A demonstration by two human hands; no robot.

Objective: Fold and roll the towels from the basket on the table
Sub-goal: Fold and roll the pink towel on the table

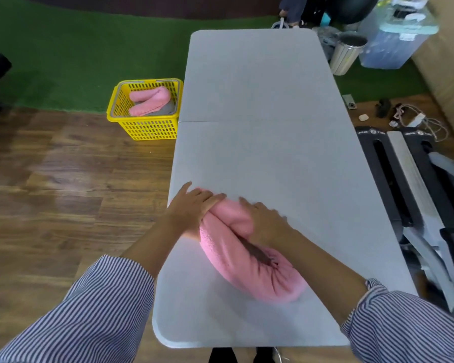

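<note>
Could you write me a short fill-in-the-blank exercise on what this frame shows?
1. Both hands rest on a rolled towel whose colour is ____.
2. The basket on the floor is coloured ____.
3. The left hand lies on the towel's end close to the ____ edge of the table.
4. The right hand presses the towel; its sleeve has a ____ pattern.

Missing words: pink; yellow; left; striped

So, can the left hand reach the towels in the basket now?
Probably not without a step: the left hand presses the towel on the table, and the basket stands on the floor beyond the table's left edge.
</note>
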